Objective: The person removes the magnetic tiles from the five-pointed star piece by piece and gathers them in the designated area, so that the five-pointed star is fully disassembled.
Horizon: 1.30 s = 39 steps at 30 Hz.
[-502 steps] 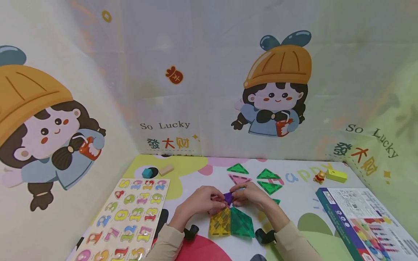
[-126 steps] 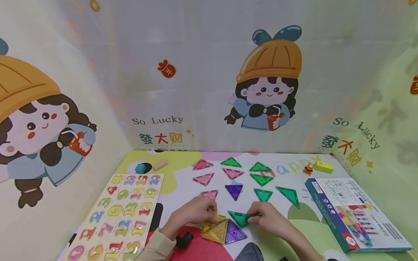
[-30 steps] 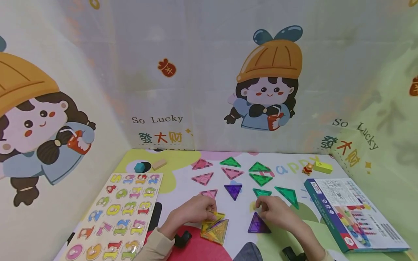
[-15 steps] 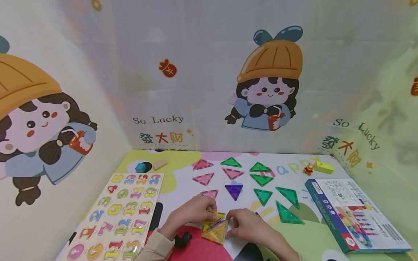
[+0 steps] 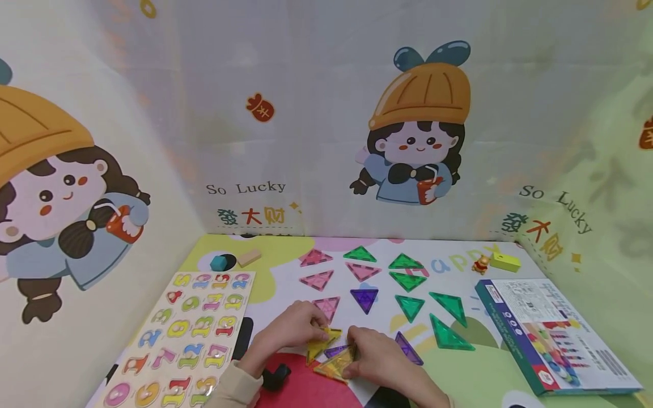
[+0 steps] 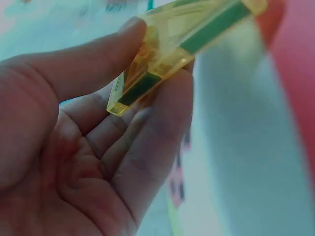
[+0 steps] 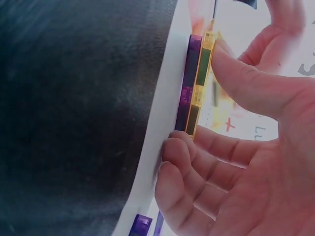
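Observation:
In the head view my left hand (image 5: pixel 288 331) pinches a yellow triangular magnetic tile (image 5: pixel 323 343) between thumb and fingers. Close-up, the left wrist view shows this yellow tile (image 6: pixel 167 54) with green strips in its edge. Just to the right, my right hand (image 5: pixel 382 360) grips another yellow triangular tile (image 5: pixel 334 367), tilted. A purple triangular tile (image 7: pixel 189 73) lies flat against that yellow one in the right wrist view; most of its face is hidden. Beside the right hand, a second purple triangle (image 5: pixel 408 348) rests on the table, partly covered.
Behind the hands lie pink triangles (image 5: pixel 317 279), green triangles (image 5: pixel 449 333) and a purple triangle (image 5: pixel 364 300). A number puzzle board (image 5: pixel 183 334) is at left, a box (image 5: pixel 556 334) at right. A small bear figure (image 5: pixel 480 264) and yellow block (image 5: pixel 505 262) stand farther back.
The right hand has moved left from the loose purple triangle to the yellow tiles. The left hand's yellow tile has come apart from the other yellow one. A green triangle held earlier now lies right.

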Motion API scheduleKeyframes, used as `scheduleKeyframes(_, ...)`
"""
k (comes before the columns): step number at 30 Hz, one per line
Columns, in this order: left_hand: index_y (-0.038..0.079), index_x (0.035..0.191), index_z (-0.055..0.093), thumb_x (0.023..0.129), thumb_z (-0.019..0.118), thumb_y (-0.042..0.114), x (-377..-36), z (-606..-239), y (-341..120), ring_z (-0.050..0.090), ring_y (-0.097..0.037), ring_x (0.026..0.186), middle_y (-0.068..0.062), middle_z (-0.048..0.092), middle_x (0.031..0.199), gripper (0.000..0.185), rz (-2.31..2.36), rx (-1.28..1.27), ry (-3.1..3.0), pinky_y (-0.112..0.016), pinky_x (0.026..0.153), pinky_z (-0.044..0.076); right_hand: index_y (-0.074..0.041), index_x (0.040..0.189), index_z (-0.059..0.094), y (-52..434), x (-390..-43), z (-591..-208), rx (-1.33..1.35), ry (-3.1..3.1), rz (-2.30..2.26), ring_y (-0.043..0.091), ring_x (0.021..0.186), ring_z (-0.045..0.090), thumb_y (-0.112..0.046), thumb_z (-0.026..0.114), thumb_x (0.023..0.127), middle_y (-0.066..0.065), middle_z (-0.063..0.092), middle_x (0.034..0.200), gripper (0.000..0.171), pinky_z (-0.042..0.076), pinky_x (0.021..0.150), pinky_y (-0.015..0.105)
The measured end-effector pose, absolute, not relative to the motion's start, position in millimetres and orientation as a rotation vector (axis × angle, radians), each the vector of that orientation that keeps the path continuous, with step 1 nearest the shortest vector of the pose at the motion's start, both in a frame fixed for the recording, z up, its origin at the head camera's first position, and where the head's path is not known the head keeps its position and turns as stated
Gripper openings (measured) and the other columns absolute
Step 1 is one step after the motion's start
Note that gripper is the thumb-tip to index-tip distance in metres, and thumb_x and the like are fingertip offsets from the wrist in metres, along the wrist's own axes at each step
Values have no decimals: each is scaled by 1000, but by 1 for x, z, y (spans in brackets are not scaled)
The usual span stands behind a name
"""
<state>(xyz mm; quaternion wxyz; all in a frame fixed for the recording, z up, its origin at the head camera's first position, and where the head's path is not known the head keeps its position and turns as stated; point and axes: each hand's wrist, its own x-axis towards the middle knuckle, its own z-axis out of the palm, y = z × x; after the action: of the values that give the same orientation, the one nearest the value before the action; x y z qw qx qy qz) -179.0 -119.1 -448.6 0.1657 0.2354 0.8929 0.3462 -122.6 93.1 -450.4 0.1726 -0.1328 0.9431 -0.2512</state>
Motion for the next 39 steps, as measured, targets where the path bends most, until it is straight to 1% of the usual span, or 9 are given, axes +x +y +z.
scheduleKeyframes(3, 18, 86, 77, 85, 77, 23, -187, -440, -138, 52, -7, 61, 9, 61, 67, 5, 1043, 589, 2586, -23, 56, 42, -18, 99, 62, 91, -123, -451, -360, 2680, -697, 13, 72, 49, -41, 89, 70, -8, 57, 82, 46, 45, 67, 32)
scheduleKeyframes(11, 12, 98, 77, 86, 77, 20, -208, -435, -188, 54, -16, 73, -1, 68, 84, 15, 974, 88, 2922, -27, 62, 44, -20, 99, 62, 91, -121, -450, -370, 2680, -694, 13, 73, 49, -41, 88, 71, -9, 57, 83, 44, 44, 67, 31)
scheduleKeyframes(15, 9, 106, 74, 88, 76, 22, -216, -449, -193, 56, -18, 74, -7, 71, 93, 23, 808, 15, 3070, -30, 62, 46, -20, 99, 62, 91, -120, -449, -367, 2684, -690, 13, 73, 48, -40, 87, 71, -9, 57, 83, 42, 43, 67, 31)
scheduleKeyframes(18, 9, 113, 72, 87, 76, 22, -217, -456, -191, 62, -24, 81, -11, 72, 103, 30, 697, 21, 3173, -40, 68, 53, -20, 100, 63, 91, -120, -449, -371, 2686, -690, 12, 73, 48, -40, 87, 72, -9, 57, 83, 42, 43, 68, 31)
scheduleKeyframes(21, 11, 120, 70, 86, 78, 22, -214, -454, -185, 64, -27, 97, -13, 69, 114, 37, 672, 66, 3211, -48, 80, 55, -20, 101, 64, 91, -120, -450, -372, 2685, -696, 12, 73, 48, -40, 87, 72, -9, 57, 84, 42, 43, 68, 31)
scheduleKeyframes(23, 13, 120, 70, 85, 78, 23, -210, -448, -179, 63, -25, 100, -10, 68, 114, 37, 730, 151, 3158, -46, 84, 56, -19, 100, 64, 92, -120, -451, -365, 2681, -716, 13, 73, 48, -39, 87, 72, -8, 57, 83, 41, 44, 68, 31)
scheduleKeyframes(30, 21, 100, 73, 84, 79, 32, -183, -432, -139, 55, -8, 77, 11, 64, 82, 20, 811, 689, 2666, -25, 68, 46, -15, 95, 66, 97, -125, -451, -322, 2620, -867, 16, 73, 51, -25, 82, 80, -3, 60, 78, 24, 46, 66, 31)
scheduleKeyframes(34, 27, 93, 68, 73, 86, 44, -159, -435, -113, 49, -3, 72, 15, 57, 76, 32, 619, 828, 2584, -22, 65, 41, -14, 95, 69, 101, -127, -451, -349, 2608, -884, 16, 71, 52, -16, 78, 82, -3, 61, 76, 16, 45, 63, 31)
scheduleKeyframes(39, 29, 98, 60, 66, 88, 52, -144, -441, -92, 48, -3, 72, 16, 55, 83, 48, 454, 883, 2604, -23, 66, 41, -14, 95, 71, 104, -129, -453, -347, 2599, -885, 16, 71, 52, -10, 75, 82, -4, 61, 75, 15, 45, 62, 30)
